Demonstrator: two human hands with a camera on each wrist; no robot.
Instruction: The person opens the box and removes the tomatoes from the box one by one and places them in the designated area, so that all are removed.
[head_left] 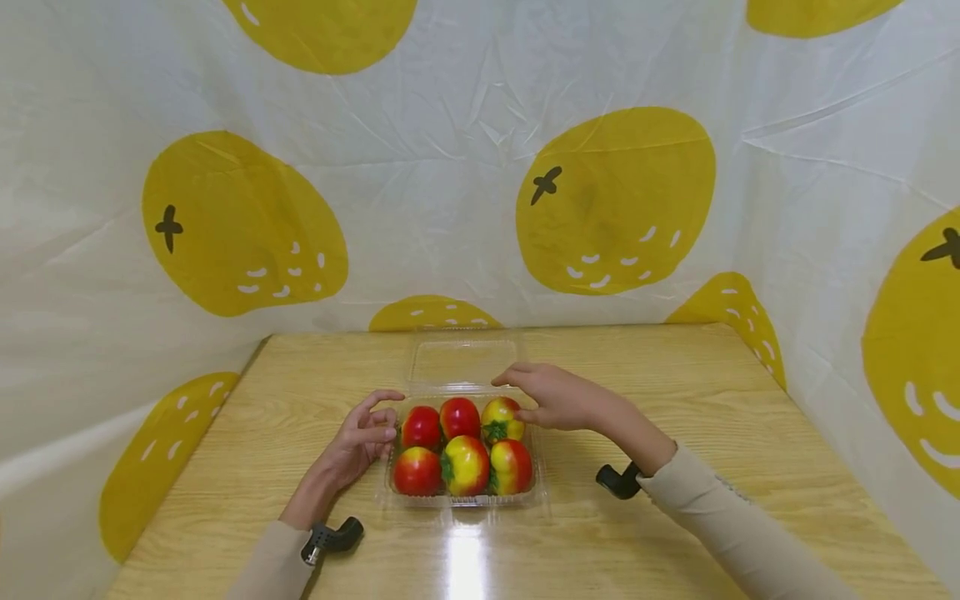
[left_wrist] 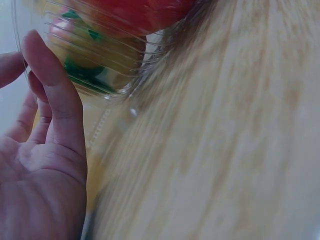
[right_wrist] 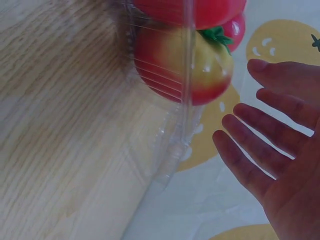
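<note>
Watching remotely, I have the left hand [head_left: 364, 440] pinching the left rim of a clear plastic rectangular box [head_left: 480, 502] on the wooden table [head_left: 637, 550]; six glossy round fruits [head_left: 468, 467] in red and yellow sit inside; the right hand [head_left: 564, 398], fingers spread, hovers empty.

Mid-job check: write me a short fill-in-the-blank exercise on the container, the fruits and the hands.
1. The clear container holds ____ fruits in all.
2. They sit in ____ rows of three.
3. The lid is not shut but ____.
4. In the head view, the hand at the container's left is the person's ____ one.

Missing words: six; two; open; left.
</note>
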